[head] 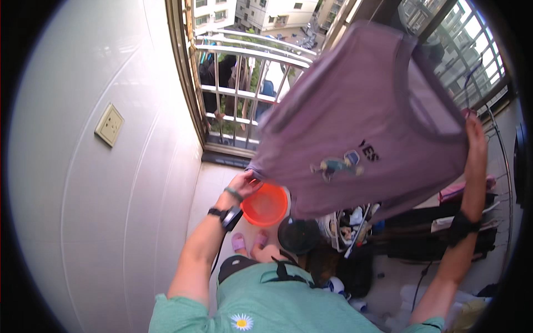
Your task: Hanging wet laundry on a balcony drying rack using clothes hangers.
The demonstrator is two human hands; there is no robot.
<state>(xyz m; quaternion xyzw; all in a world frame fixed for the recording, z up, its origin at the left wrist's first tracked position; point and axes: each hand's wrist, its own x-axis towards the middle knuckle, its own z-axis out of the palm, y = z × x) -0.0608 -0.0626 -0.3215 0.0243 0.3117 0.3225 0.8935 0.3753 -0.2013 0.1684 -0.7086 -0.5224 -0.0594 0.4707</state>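
Note:
A mauve T-shirt is spread in the air before me, slightly blurred. Its front bears dark printed writing and a small cartoon figure, and the wide neckline faces right. At the lower left, my left hand pinches an edge of the fabric. My right hand grips the shirt beside the neckline, its fingers partly hidden. A thin dark hook shows just above that hand; whether it joins the shirt I cannot tell. Below the left hand, an orange basin stands on the floor.
A barred window lies ahead, with a white wall and socket to the left. A dark bucket and a basket of assorted items stand below the shirt. Garments hang on a rack at right.

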